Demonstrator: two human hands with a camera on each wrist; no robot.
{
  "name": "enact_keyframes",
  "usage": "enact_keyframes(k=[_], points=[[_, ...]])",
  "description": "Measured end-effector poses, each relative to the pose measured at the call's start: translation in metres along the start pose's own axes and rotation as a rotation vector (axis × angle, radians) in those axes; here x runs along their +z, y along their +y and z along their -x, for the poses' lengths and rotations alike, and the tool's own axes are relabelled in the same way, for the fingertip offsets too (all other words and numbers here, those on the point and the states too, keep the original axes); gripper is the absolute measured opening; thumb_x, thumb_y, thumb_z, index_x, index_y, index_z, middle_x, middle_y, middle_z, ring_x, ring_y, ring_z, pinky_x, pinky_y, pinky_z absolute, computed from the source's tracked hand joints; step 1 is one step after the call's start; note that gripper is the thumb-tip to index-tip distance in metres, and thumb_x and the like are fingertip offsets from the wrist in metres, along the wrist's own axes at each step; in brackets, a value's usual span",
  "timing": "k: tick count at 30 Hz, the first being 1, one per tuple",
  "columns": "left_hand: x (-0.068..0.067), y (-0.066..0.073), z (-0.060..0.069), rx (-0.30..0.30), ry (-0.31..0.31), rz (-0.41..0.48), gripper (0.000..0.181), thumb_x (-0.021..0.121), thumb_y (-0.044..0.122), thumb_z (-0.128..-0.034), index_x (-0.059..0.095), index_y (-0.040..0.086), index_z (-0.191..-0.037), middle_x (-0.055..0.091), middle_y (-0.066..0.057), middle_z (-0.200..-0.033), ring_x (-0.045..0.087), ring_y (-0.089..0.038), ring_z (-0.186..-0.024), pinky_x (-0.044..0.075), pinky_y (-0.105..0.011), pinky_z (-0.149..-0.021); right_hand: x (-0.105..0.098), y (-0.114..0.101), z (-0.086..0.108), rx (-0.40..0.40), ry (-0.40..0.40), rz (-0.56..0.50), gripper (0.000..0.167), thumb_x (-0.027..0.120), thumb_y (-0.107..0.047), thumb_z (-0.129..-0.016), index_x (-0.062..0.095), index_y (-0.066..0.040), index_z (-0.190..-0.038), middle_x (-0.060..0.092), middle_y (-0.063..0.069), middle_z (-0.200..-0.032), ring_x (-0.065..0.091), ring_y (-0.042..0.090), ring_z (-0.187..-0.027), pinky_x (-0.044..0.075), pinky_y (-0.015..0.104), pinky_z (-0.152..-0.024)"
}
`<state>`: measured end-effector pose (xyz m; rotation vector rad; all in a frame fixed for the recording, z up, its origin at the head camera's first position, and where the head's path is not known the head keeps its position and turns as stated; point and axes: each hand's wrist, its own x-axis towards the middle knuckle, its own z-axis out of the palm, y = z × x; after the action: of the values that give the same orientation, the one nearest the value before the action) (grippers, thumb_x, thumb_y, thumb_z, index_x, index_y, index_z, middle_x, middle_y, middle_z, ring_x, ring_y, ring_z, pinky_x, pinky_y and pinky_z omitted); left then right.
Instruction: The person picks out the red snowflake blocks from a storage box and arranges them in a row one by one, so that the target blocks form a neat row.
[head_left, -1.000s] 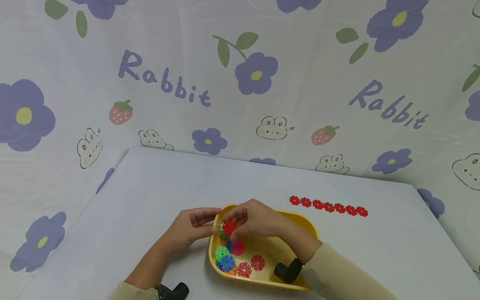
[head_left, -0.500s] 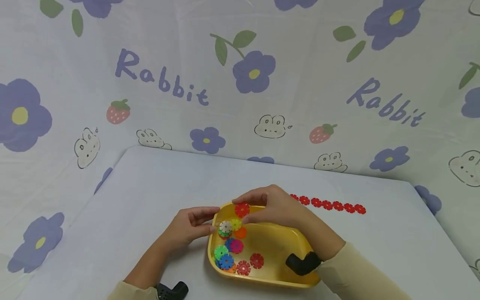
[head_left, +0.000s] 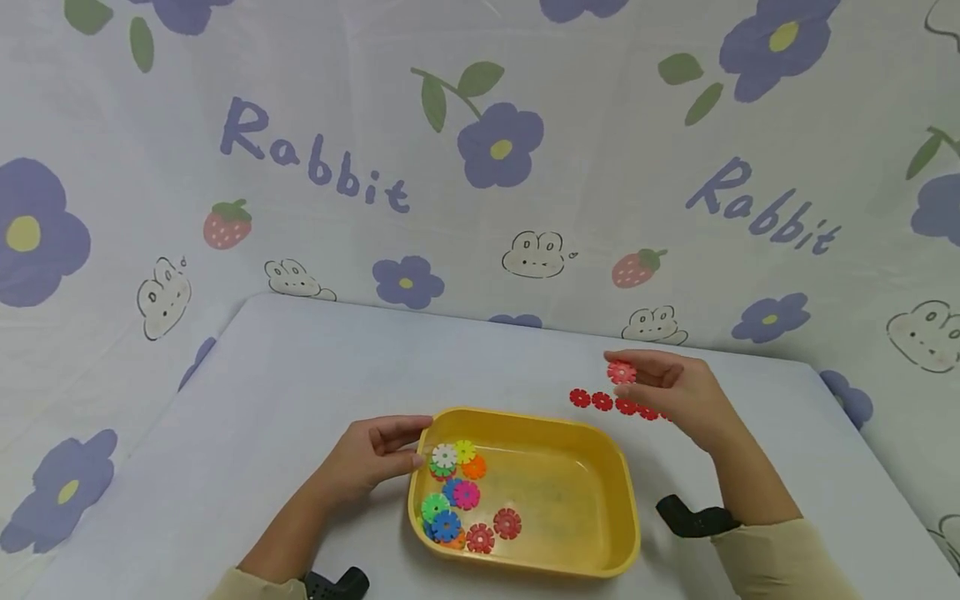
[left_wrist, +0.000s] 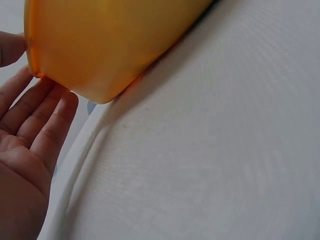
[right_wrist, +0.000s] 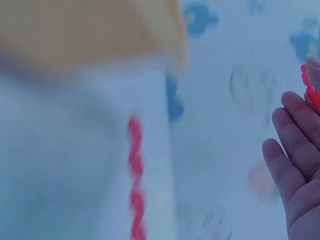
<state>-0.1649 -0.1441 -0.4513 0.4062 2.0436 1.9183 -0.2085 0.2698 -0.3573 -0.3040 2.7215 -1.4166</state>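
Observation:
In the head view, my right hand pinches a red snowflake disc between thumb and fingers, above the table. The same disc shows at the right edge of the right wrist view. Beneath the hand runs a row of red snowflake discs, its right end hidden by the hand. My left hand touches the left end of a yellow plastic tray with thumb and fingertips, fingers spread rather than curled. Lying in the tray's left half are several mixed-colour discs, among them a blue disc and a white disc.
The tray stands near the front of a white-covered table. A printed cloth with flowers and rabbits hangs behind it. Black wrist devices sit at both cuffs, the right one beside the tray.
My right hand has lifted a red disc out of the tray and carried it right, over the row. The left hand stays at the tray's left end.

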Motion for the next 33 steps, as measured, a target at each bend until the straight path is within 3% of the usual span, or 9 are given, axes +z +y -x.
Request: enact_keyframes(k=[2,5,10,15,19,26,33], points=[[0.001,0.001,0.000,-0.005,0.003,0.001,0.049,0.072,0.010,-0.0886,0.057,0.001,-0.134,0.057,-0.016,-0.139,0.053,-0.030,-0.131,0.053,-0.027,-0.093,-0.015,0.021,0.003,0.063,0.054,0.062,0.054,0.072,-0.048,-0.086,0.062,-0.024,-0.133,0.066,0.007,-0.129,0.068,0.012,-0.107,0.057,0.026,-0.084],[0.001,0.001,-0.001,0.001,-0.005,0.001,0.050,0.072,0.011,-0.0891,0.056,0.000,-0.135,0.057,-0.017,-0.140,0.052,-0.032,-0.132,0.052,-0.027,-0.093,-0.038,0.053,0.009,0.199,0.119,0.115,0.065,0.067,-0.057,-0.086,0.055,-0.022,-0.140,0.061,0.012,-0.135,0.059,0.025,-0.122,0.055,0.040,-0.094],[0.001,0.000,-0.001,-0.002,-0.006,0.006,0.050,0.072,0.011,-0.0890,0.056,0.000,-0.135,0.057,-0.017,-0.139,0.052,-0.031,-0.132,0.052,-0.027,-0.094,-0.070,0.101,0.020,0.399,0.162,0.072,0.079,0.061,-0.058,-0.089,0.041,-0.012,-0.150,0.045,0.022,-0.148,0.034,0.044,-0.139,0.035,0.067,-0.106],[0.000,-0.002,0.000,-0.008,0.001,0.014,0.051,0.073,0.011,-0.0884,0.056,0.000,-0.135,0.057,-0.018,-0.139,0.053,-0.031,-0.131,0.053,-0.027,-0.093,-0.082,0.134,0.027,0.526,0.177,0.083,0.083,0.061,-0.059,-0.089,0.036,-0.010,-0.152,0.033,0.025,-0.154,0.024,0.050,-0.141,0.035,0.069,-0.104],[0.001,-0.003,0.000,-0.002,-0.005,0.020,0.053,0.073,0.013,-0.0883,0.055,-0.001,-0.136,0.055,-0.020,-0.140,0.053,-0.033,-0.131,0.052,-0.027,-0.094,-0.085,0.150,0.029,0.581,0.186,0.112,0.084,0.062,-0.059,-0.088,0.036,-0.011,-0.152,0.033,0.026,-0.154,0.025,0.049,-0.139,0.040,0.064,-0.104],[0.001,-0.002,0.002,-0.004,-0.014,0.025,0.054,0.074,0.014,-0.0882,0.054,-0.002,-0.137,0.054,-0.021,-0.141,0.052,-0.034,-0.132,0.052,-0.027,-0.095,-0.087,0.164,0.026,0.641,0.212,0.108,0.086,0.066,-0.058,-0.086,0.035,-0.013,-0.153,0.030,0.025,-0.156,0.022,0.049,-0.142,0.037,0.064,-0.106],[0.000,0.001,0.002,-0.002,-0.014,0.012,0.052,0.072,0.013,-0.0889,0.055,-0.001,-0.136,0.055,-0.020,-0.140,0.051,-0.034,-0.132,0.051,-0.027,-0.095,-0.088,0.174,0.025,0.657,0.216,0.065,0.086,0.067,-0.058,-0.085,0.035,-0.015,-0.152,0.026,0.024,-0.158,0.020,0.048,-0.144,0.034,0.062,-0.110]])
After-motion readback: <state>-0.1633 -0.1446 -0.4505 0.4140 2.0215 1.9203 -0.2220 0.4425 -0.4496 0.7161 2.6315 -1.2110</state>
